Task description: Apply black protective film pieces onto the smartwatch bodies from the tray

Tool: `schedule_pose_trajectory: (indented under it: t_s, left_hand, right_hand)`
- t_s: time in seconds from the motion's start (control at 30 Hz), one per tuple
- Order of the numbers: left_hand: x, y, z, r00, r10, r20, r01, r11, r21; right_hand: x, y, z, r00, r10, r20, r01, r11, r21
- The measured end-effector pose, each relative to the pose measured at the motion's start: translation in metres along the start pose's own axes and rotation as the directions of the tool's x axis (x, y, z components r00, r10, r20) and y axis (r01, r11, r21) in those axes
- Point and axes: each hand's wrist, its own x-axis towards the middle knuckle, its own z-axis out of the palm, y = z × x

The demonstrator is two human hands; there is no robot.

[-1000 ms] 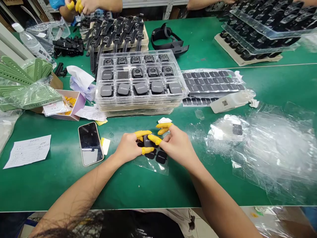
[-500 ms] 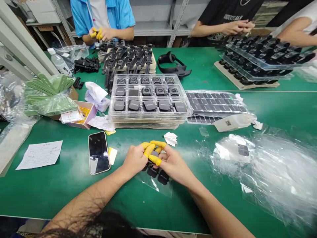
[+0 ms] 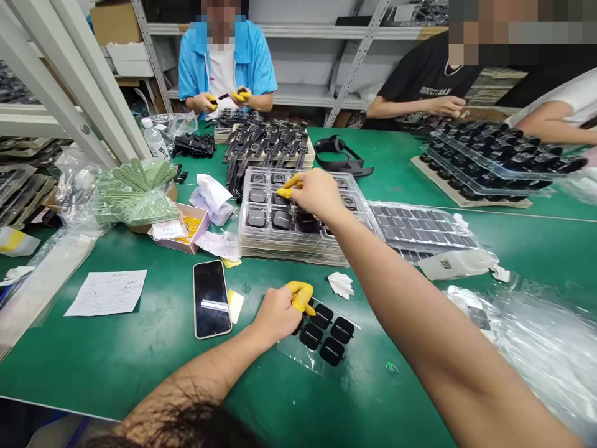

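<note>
Yellow finger cots cover fingertips on both hands. My right hand (image 3: 313, 194) reaches over the clear tray (image 3: 261, 244), its fingertips closed at a dark square watch case (image 3: 280, 198) in the second cell of the middle row. My hand hides part of the tray. Nearer to me, my left hand (image 3: 285, 306) lies at the left edge of a clear sheet of black square stickers (image 3: 311, 336) with pale lettering. Its fingers are curled, and what lies between them is hidden. Square watch cases, some with lettered covers, sit in other cells of the tray.
Left of my left hand lies a phone (image 3: 212, 298), with a written paper (image 3: 106, 292) beyond it. Green straps (image 3: 142, 190) and a pink box (image 3: 198, 233) stand farther back. Plastic bags (image 3: 541, 354) are at right. Co-workers (image 3: 228, 68) work across the table.
My right hand has moved away from my left, forward to the tray, where the watch case now sits under its fingertips. My left hand stays by the sticker sheet. The view has tilted up.
</note>
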Motion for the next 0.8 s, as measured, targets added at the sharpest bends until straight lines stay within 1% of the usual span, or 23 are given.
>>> schedule_pose_trajectory:
  t_s: [0.07, 0.1, 0.17, 0.2, 0.27, 0.33, 0.4, 0.47, 0.5, 0.57, 0.63, 0.67, 0.7, 0.73, 0.8]
  left_hand:
    - [0.001, -0.001, 0.001, 1.0, 0.019, 0.005, -0.019, 1.0, 0.003]
    - [0.001, -0.001, 0.001, 1.0, 0.029, 0.005, -0.029, 1.0, 0.007]
    - [0.002, -0.002, 0.002, 0.999, 0.048, 0.004, -0.048, 0.999, 0.015]
    - [0.002, -0.002, 0.002, 0.999, 0.052, 0.002, -0.053, 0.998, 0.018]
    - [0.002, -0.002, 0.002, 0.999, 0.052, -0.003, -0.052, 0.998, 0.02]
    - [0.002, -0.003, 0.002, 0.999, 0.052, -0.009, -0.051, 0.998, 0.025]
    - [0.003, -0.003, 0.001, 0.998, 0.056, -0.012, -0.056, 0.998, 0.032]
    - [0.003, -0.002, -0.001, 0.998, 0.063, -0.012, -0.062, 0.997, 0.035]
    - [0.003, -0.001, -0.001, 0.998, 0.065, -0.011, -0.065, 0.997, 0.034]
    - [0.003, 0.001, -0.002, 0.998, 0.065, -0.015, -0.064, 0.997, 0.03]
    - [0.003, 0.002, -0.002, 0.998, 0.054, -0.026, -0.054, 0.998, 0.018]
    - [0.003, 0.002, -0.001, 0.998, 0.048, -0.027, -0.048, 0.999, 0.004]
    - [0.003, 0.003, -0.001, 0.999, 0.043, -0.021, -0.043, 0.999, -0.013]
    - [0.002, 0.003, -0.001, 0.999, 0.039, -0.016, -0.039, 0.999, -0.025]
    - [0.001, 0.003, -0.001, 0.999, 0.033, -0.007, -0.033, 0.999, -0.018]
  right_hand:
    - [-0.004, 0.01, 0.0, 0.996, 0.086, -0.027, -0.088, 0.99, -0.108]
    - [-0.007, 0.015, -0.002, 0.994, 0.106, -0.018, -0.107, 0.984, -0.14]
    - [-0.011, 0.025, -0.008, 0.994, 0.094, 0.059, -0.083, 0.982, -0.167]
    - [-0.011, 0.029, -0.011, 0.991, 0.078, 0.109, -0.061, 0.987, -0.151]
    - [-0.007, 0.033, -0.014, 0.98, 0.07, 0.185, -0.063, 0.997, -0.046]
    - [-0.002, 0.035, -0.016, 0.972, 0.095, 0.213, -0.125, 0.983, 0.133]
    - [-0.001, 0.037, -0.018, 0.976, 0.113, 0.187, -0.167, 0.936, 0.31]
    - [-0.012, 0.039, -0.022, 0.985, 0.102, 0.14, -0.157, 0.866, 0.475]
    - [-0.022, 0.04, -0.024, 0.99, 0.083, 0.114, -0.133, 0.818, 0.559]
    - [-0.055, 0.043, -0.027, 0.996, 0.068, 0.062, -0.092, 0.691, 0.717]
    - [-0.102, 0.047, -0.026, 0.993, 0.112, 0.026, -0.086, 0.573, 0.815]
    - [-0.128, 0.049, -0.022, 0.986, 0.162, 0.027, -0.109, 0.528, 0.842]
    - [-0.154, 0.051, -0.016, 0.977, 0.205, 0.057, -0.153, 0.491, 0.858]
    - [-0.179, 0.052, -0.009, 0.965, 0.227, 0.131, -0.224, 0.451, 0.864]
    - [-0.219, 0.055, 0.008, 0.927, 0.224, 0.302, -0.367, 0.363, 0.856]
